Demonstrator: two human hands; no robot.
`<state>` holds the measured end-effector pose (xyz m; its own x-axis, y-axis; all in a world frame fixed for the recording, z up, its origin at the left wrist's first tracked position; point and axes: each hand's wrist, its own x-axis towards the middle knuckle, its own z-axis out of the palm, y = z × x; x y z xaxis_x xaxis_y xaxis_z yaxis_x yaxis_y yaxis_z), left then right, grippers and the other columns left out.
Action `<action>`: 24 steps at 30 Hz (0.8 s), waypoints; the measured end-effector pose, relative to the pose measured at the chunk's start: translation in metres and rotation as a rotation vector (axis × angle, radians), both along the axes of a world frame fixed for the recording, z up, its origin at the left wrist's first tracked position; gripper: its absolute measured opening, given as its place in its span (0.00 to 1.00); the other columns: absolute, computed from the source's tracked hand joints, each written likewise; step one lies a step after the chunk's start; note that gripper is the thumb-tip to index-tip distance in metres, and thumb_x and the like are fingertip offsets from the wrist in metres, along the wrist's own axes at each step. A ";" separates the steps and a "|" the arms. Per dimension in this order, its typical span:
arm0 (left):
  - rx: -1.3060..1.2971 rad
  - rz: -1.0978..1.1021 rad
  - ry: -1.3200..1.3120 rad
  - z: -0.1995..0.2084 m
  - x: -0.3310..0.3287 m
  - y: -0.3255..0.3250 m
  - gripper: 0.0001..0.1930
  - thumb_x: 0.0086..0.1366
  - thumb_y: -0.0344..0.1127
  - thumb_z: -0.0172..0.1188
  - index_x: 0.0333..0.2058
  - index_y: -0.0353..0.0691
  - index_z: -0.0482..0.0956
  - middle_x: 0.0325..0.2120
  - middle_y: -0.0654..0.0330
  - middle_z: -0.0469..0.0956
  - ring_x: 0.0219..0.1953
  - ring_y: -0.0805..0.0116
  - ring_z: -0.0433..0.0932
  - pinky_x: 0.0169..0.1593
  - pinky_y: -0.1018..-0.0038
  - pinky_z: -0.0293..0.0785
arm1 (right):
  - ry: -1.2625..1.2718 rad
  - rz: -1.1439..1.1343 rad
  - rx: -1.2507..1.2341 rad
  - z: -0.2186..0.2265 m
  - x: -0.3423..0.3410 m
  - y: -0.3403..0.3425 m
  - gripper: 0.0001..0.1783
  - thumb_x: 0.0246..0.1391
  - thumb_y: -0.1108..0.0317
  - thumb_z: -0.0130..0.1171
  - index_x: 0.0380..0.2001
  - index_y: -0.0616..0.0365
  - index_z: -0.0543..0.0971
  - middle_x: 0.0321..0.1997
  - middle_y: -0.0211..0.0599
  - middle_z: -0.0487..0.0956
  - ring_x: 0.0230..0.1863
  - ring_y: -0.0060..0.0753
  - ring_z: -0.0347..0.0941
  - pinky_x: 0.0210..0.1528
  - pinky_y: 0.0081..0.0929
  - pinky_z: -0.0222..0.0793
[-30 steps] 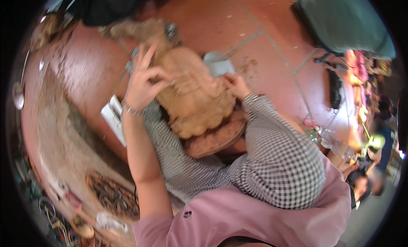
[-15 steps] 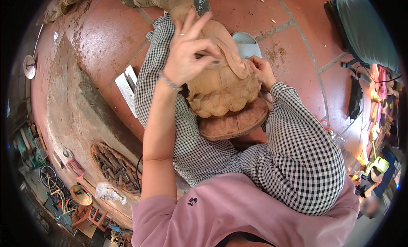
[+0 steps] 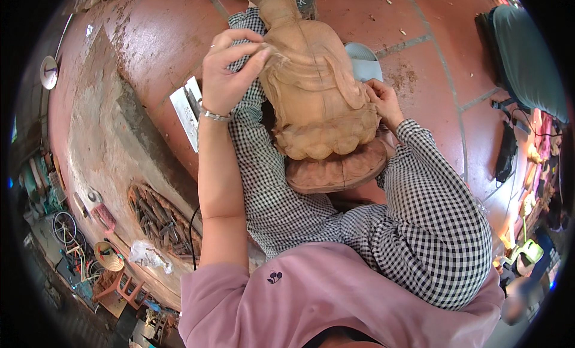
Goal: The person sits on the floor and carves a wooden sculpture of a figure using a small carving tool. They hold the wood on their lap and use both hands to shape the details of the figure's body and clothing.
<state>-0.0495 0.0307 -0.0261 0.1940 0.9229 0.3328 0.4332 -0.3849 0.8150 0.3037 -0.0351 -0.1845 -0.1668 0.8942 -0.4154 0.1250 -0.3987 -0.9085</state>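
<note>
A carved brown wooden statue (image 3: 317,78) with draped folds lies between my legs, its scalloped lower part toward me. Below that scalloped part shows a darker oval carved base (image 3: 338,171). My left hand (image 3: 230,69) is at the statue's upper left, thumb and fingers pinched together. A pale, blurred wisp shows at its fingertips, too smeared to name. My right hand (image 3: 386,102) is closed at the statue's right edge, the fingers bent against the wood and partly hidden.
A light grey container (image 3: 364,63) stands on the red tiled floor just beyond the statue. To the left, a long wooden slab (image 3: 108,132) carries a hollow filled with several carving tools (image 3: 159,225) and a plastic bag (image 3: 150,257). A dark green padded seat (image 3: 530,60) is at the far right.
My left hand has moved left and down off the middle of the statue, uncovering its carved folds. My right hand keeps its place at the right edge. The whole view has shifted slightly.
</note>
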 end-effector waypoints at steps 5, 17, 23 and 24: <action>-0.044 -0.072 0.048 0.010 0.013 -0.004 0.09 0.55 0.27 0.70 0.37 0.39 0.86 0.30 0.64 0.81 0.37 0.71 0.78 0.44 0.74 0.74 | -0.008 0.013 0.044 0.005 0.002 -0.001 0.12 0.68 0.65 0.53 0.38 0.64 0.78 0.29 0.23 0.78 0.30 0.11 0.67 0.31 0.16 0.65; 0.225 -0.237 0.276 0.021 0.052 0.001 0.07 0.48 0.32 0.74 0.27 0.44 0.85 0.54 0.58 0.74 0.63 0.51 0.65 0.64 0.56 0.59 | 0.003 0.008 0.009 0.009 -0.001 0.000 0.12 0.68 0.66 0.54 0.39 0.66 0.78 0.31 0.26 0.79 0.33 0.13 0.70 0.35 0.16 0.69; 0.010 -0.337 0.113 0.018 0.024 0.007 0.08 0.48 0.31 0.74 0.29 0.44 0.85 0.65 0.45 0.65 0.71 0.36 0.50 0.70 0.46 0.46 | 0.015 0.013 0.003 0.008 0.002 0.000 0.11 0.67 0.67 0.54 0.39 0.67 0.78 0.33 0.26 0.80 0.34 0.13 0.71 0.37 0.17 0.70; 0.040 -0.350 0.126 0.019 0.027 0.007 0.08 0.48 0.31 0.73 0.29 0.44 0.84 0.64 0.44 0.65 0.71 0.36 0.50 0.70 0.46 0.46 | 0.014 0.013 0.005 0.012 -0.001 0.001 0.11 0.67 0.67 0.54 0.39 0.67 0.78 0.33 0.26 0.80 0.34 0.13 0.71 0.36 0.17 0.70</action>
